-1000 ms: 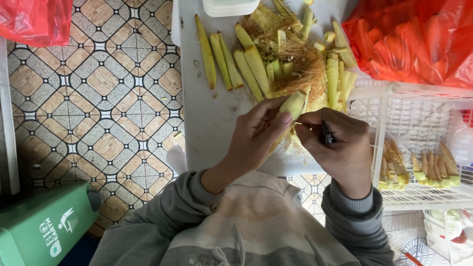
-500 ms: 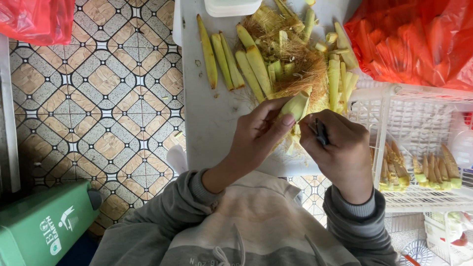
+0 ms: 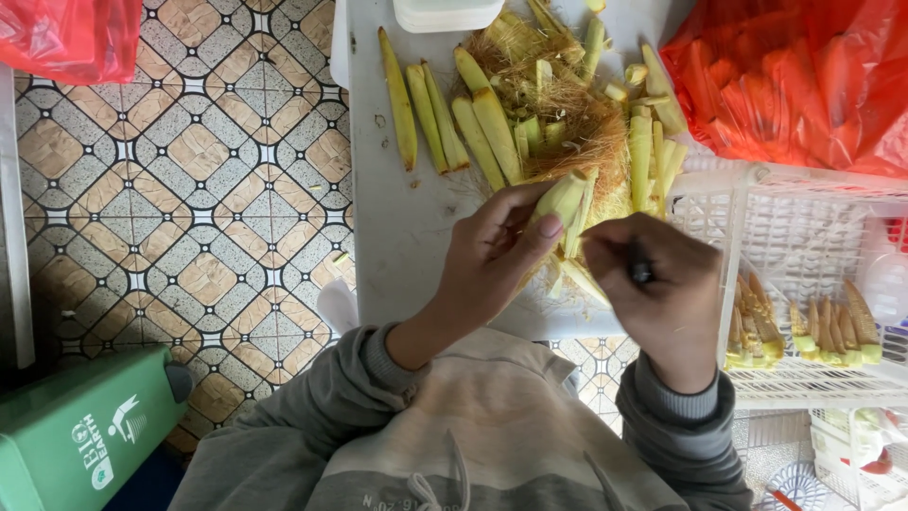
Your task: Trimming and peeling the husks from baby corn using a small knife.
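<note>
My left hand grips a pale green baby corn ear in its husk over the white table. My right hand is closed around a small dark-handled knife, with its fingers at the husk's loose leaves. Just beyond my hands lies a heap of husks and corn silk. Several unhusked ears lie side by side to the left of that heap.
A white wire basket on the right holds peeled baby corn. A red plastic bag sits at the top right, another at the top left. A green bin stands on the patterned tile floor. A white container stands at the table's far edge.
My hands have barely shifted; the husk leaves have been drawn slightly further apart between them.
</note>
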